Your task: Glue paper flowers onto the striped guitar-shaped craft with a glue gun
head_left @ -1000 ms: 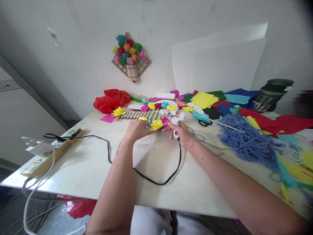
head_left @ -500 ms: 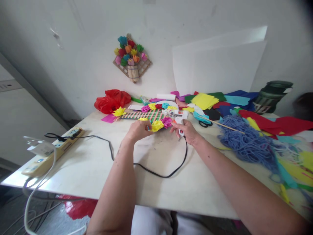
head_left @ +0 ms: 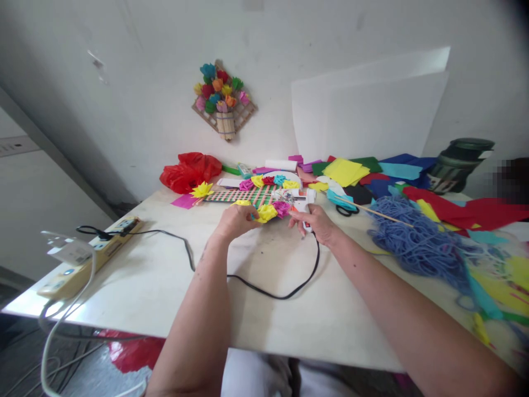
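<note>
My right hand (head_left: 316, 225) is wrapped around the grip of a white glue gun (head_left: 305, 205), whose nozzle points left over the craft. Before me lies a flat lattice of thin sticks (head_left: 243, 195) on a green backing, edged with crepe-paper flowers. Close to the fingers of my left hand (head_left: 236, 221) is a yellow flower (head_left: 266, 213), with a magenta flower (head_left: 281, 208) to its right. My left fingers are pinched at the near edge, on a small blue paper piece mostly hidden by them. At the left end sits a pointed yellow flower (head_left: 201, 190).
The black cord (head_left: 285, 298) loops across the table near my forearms. A power strip (head_left: 88, 258) lies on the left. To the right are scissors (head_left: 347, 211), a thin stick (head_left: 374, 211), blue yarn (head_left: 413, 237) and coloured paper (head_left: 346, 171). A dark green jar (head_left: 458, 165) stands behind.
The glue gun has tilted and shifted slightly, with its cord swinging a little right. My left hand stays at the near edge, almost unmoved.
</note>
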The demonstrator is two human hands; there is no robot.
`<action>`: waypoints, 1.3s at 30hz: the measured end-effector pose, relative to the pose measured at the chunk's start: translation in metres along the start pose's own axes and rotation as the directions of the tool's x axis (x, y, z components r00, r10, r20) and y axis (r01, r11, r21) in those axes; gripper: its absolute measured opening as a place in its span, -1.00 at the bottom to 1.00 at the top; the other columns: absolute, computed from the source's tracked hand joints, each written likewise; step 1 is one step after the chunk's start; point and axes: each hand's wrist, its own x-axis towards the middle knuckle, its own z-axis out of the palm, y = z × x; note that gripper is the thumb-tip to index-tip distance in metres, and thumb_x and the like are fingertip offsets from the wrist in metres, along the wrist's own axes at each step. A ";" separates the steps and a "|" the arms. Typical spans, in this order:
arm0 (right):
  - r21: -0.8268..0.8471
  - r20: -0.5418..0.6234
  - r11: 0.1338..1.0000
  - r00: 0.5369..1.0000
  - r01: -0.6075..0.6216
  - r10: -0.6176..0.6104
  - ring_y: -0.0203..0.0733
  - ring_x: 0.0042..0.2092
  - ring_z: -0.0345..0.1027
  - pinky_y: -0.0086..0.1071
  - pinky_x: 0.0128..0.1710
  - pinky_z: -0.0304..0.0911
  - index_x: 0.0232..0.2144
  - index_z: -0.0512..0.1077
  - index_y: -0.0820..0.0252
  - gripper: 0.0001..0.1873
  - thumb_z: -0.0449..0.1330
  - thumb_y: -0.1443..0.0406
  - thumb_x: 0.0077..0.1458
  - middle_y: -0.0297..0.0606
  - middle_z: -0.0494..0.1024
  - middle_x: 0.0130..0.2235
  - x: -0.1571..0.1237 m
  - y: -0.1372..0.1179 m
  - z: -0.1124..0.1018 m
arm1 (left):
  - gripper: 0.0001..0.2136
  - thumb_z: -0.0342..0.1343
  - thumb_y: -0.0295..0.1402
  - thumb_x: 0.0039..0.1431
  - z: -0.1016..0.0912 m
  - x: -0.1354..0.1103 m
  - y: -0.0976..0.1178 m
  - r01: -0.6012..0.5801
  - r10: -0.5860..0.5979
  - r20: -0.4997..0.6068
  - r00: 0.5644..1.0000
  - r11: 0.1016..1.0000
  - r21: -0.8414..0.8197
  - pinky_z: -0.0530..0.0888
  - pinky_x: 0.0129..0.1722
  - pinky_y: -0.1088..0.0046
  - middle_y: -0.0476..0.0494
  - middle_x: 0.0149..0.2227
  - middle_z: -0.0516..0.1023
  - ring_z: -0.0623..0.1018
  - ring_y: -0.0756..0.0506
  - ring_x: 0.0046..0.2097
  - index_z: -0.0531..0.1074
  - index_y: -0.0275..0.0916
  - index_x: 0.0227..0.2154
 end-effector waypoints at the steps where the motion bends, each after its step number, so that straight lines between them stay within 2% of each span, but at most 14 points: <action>1: 0.002 0.001 1.000 1.000 0.002 -0.002 -0.41 -0.74 0.11 -0.46 -0.76 0.03 -0.58 0.39 0.29 -0.70 0.26 0.13 -0.15 -0.26 0.50 -0.61 0.000 0.000 0.000 | -0.80 0.19 -0.19 -0.14 0.000 0.000 0.000 0.000 0.000 -0.003 1.000 1.000 0.006 0.25 -0.47 0.51 0.03 -0.52 0.49 0.44 -0.01 -0.45 0.50 -0.15 -0.42; 7: 0.016 0.000 1.000 1.000 0.015 -0.015 -0.41 -0.73 0.10 -0.45 -0.74 0.05 -0.59 0.39 0.29 -0.71 0.26 0.14 -0.15 -0.27 0.49 -0.62 0.000 -0.001 -0.001 | -0.76 0.18 -0.16 -0.12 0.001 0.001 -0.003 0.016 -0.015 0.018 1.000 0.998 -0.055 0.27 -0.48 0.50 0.02 -0.56 0.49 0.43 0.01 -0.51 0.54 -0.16 -0.38; 11: 0.023 -0.004 1.000 1.000 0.013 -0.013 -0.42 -0.73 0.10 -0.46 -0.74 0.03 -0.61 0.38 0.28 -0.70 0.26 0.14 -0.15 -0.27 0.48 -0.63 0.001 -0.002 -0.002 | -0.70 0.16 -0.16 -0.08 0.004 0.002 -0.014 0.056 -0.014 0.153 0.988 0.960 -0.276 0.31 -0.54 0.53 0.03 -0.61 0.46 0.39 0.05 -0.61 0.52 -0.21 -0.31; 17: 0.028 0.007 1.000 1.000 0.006 -0.007 -0.43 -0.74 0.10 -0.46 -0.73 0.02 -0.60 0.36 0.29 -0.71 0.25 0.15 -0.14 -0.28 0.47 -0.64 0.000 -0.002 -0.001 | -0.70 0.14 -0.22 -0.01 0.002 -0.001 -0.017 0.206 -0.032 0.326 0.945 0.833 -0.513 0.41 -0.55 0.51 -0.02 -0.57 0.48 0.45 0.05 -0.62 0.43 -0.32 -0.24; 25: 0.018 0.003 1.000 1.000 -0.003 0.003 -0.42 -0.73 0.11 -0.46 -0.74 0.03 -0.58 0.35 0.28 -0.71 0.26 0.15 -0.16 -0.29 0.47 -0.65 0.000 -0.002 -0.002 | -0.83 0.16 -0.31 0.00 0.004 0.000 -0.008 0.329 -0.132 0.348 0.928 0.730 -0.599 0.46 -0.58 0.44 -0.08 -0.56 0.51 0.51 -0.05 -0.60 0.39 -0.33 -0.41; 29: 0.020 0.003 1.000 1.000 -0.001 0.001 -0.42 -0.74 0.11 -0.46 -0.74 0.02 -0.57 0.36 0.29 -0.71 0.26 0.15 -0.15 -0.29 0.47 -0.63 0.000 -0.002 -0.002 | -0.82 0.20 -0.31 -0.04 0.006 0.000 -0.003 0.377 -0.186 0.347 0.919 0.669 -0.641 0.47 -0.56 0.41 -0.10 -0.56 0.52 0.52 -0.06 -0.59 0.37 -0.33 -0.48; 39: 0.014 0.014 1.000 1.000 -0.014 0.013 -0.42 -0.74 0.11 -0.47 -0.74 0.02 -0.57 0.35 0.29 -0.69 0.26 0.13 -0.17 -0.29 0.47 -0.62 -0.001 -0.002 -0.001 | -0.73 0.28 -0.30 -0.14 0.014 -0.006 0.001 0.435 -0.256 0.353 0.900 0.474 -0.766 0.48 -0.53 0.43 -0.16 -0.55 0.53 0.55 -0.10 -0.55 0.36 -0.34 -0.43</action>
